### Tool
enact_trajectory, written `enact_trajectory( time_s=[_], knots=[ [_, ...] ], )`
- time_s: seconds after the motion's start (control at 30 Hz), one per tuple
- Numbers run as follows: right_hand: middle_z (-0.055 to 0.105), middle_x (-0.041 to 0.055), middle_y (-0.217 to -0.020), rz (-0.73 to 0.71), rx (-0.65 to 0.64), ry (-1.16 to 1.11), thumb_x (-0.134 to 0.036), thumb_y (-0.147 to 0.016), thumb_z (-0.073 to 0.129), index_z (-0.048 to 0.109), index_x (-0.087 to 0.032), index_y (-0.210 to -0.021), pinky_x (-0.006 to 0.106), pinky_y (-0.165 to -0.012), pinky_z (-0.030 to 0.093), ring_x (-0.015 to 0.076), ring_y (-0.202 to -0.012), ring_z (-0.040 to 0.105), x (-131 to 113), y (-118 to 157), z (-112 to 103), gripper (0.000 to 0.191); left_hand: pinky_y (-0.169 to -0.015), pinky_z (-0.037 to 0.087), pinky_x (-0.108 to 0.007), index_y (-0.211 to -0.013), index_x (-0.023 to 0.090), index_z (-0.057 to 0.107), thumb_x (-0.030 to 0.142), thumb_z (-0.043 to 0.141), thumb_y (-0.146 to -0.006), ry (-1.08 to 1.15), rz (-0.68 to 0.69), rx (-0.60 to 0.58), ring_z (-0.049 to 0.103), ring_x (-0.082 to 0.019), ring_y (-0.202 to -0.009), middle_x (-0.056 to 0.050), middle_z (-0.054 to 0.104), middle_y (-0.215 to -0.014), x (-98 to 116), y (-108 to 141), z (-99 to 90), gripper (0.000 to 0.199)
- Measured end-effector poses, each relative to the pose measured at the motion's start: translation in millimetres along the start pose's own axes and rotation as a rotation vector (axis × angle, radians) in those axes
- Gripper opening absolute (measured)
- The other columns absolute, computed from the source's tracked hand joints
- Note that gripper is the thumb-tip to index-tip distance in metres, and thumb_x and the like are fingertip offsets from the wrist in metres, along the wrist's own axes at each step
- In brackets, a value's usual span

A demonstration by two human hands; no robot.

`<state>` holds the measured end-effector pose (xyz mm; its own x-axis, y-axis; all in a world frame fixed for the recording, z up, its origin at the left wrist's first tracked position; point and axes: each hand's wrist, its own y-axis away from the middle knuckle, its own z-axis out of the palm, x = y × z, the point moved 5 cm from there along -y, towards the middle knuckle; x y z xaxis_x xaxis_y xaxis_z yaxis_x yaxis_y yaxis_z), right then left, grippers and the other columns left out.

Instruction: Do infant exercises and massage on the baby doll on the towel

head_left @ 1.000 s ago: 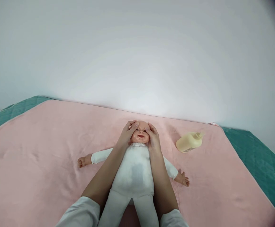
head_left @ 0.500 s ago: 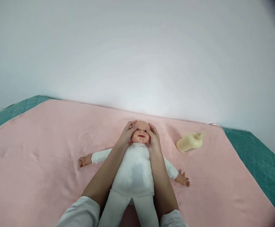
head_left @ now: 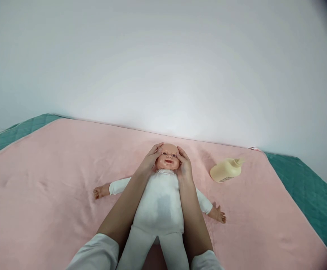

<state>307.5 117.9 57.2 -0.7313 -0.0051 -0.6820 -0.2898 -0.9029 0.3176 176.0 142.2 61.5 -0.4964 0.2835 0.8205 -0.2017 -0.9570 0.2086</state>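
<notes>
A baby doll with a white cloth body and a hard plastic head lies on its back, arms spread to both sides. My left hand cups one side of its head, with the thumb at the temple and the fingers curving round toward the crown. On the opposite side, my right hand holds the head in the same way. Parts of the fingers and palms are hidden against the head. My forearms run along either side of the doll's body, over its upper arms.
A pale yellow pump bottle stands to the right of the doll's head. Beneath everything is a pink blanket, spread over a green quilted cover. A white wall rises behind the far edge.
Both thumbs have slid outward, from beside the doll's eyes to its temples, so more of its face shows. The hands still hold the head; doll and bottle stay in place.
</notes>
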Motion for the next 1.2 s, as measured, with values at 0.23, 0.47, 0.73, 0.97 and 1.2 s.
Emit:
enact_trajectory(
  time_s=[0.23, 0.47, 0.73, 0.97, 1.2],
  knots=[
    [0.075, 0.0071, -0.089, 0.035, -0.003, -0.013, -0.014, -0.056, 0.072, 0.066, -0.017, -0.104, 0.047, -0.083, 0.057, 0.0248, -0.082, 0.072, 3.0, -4.3, -5.0, 0.048, -0.087, 0.054, -0.035, -0.121, 0.022, 0.061, 0.029, 0.069, -0.082, 0.033, -0.015, -0.004, 0.066, -0.023, -0.102, -0.010, 0.066, -0.117, 0.8, -0.2, -0.1, 0.040],
    [0.073, 0.0050, -0.096, -0.057, -0.046, 0.050, -0.028, -0.062, 0.082, 0.064, -0.019, -0.106, 0.042, -0.085, 0.057, 0.0225, -0.090, 0.070, 4.8, -3.7, -2.8, 0.049, -0.087, 0.053, -0.034, -0.119, 0.022, 0.059, 0.045, 0.076, -0.077, -0.071, 0.078, -0.004, 0.064, -0.022, -0.102, -0.009, 0.064, -0.113, -2.4, -2.6, 0.4, 0.051],
    [0.071, 0.0044, -0.095, -0.099, -0.040, 0.146, -0.029, -0.059, 0.085, 0.059, -0.019, -0.113, 0.036, -0.080, 0.058, 0.0204, -0.086, 0.070, 1.8, 7.1, 4.9, 0.061, -0.089, 0.053, -0.039, -0.119, 0.021, 0.060, 0.040, 0.085, -0.066, -0.179, 0.138, 0.058, 0.065, -0.024, -0.101, -0.011, 0.062, -0.114, -9.0, -9.7, -7.3, 0.062],
    [0.069, 0.0049, -0.100, -0.093, 0.008, 0.145, -0.027, -0.059, 0.081, 0.061, -0.019, -0.109, 0.036, -0.077, 0.059, 0.0204, -0.085, 0.069, 4.0, 4.6, 2.0, 0.055, -0.086, 0.054, -0.039, -0.118, 0.021, 0.060, 0.037, 0.085, -0.066, -0.183, 0.113, 0.062, 0.066, -0.024, -0.097, -0.011, 0.063, -0.112, -7.4, -9.2, -8.5, 0.060],
    [0.069, 0.0041, -0.101, -0.098, 0.010, 0.128, -0.024, -0.060, 0.079, 0.063, -0.019, -0.105, 0.036, -0.079, 0.058, 0.0193, -0.085, 0.069, 3.0, 4.4, 3.1, 0.048, -0.083, 0.055, -0.037, -0.115, 0.021, 0.061, 0.036, 0.082, -0.069, -0.179, 0.119, 0.060, 0.066, -0.023, -0.095, -0.010, 0.063, -0.109, -8.2, -11.1, -9.6, 0.053]
  ],
)
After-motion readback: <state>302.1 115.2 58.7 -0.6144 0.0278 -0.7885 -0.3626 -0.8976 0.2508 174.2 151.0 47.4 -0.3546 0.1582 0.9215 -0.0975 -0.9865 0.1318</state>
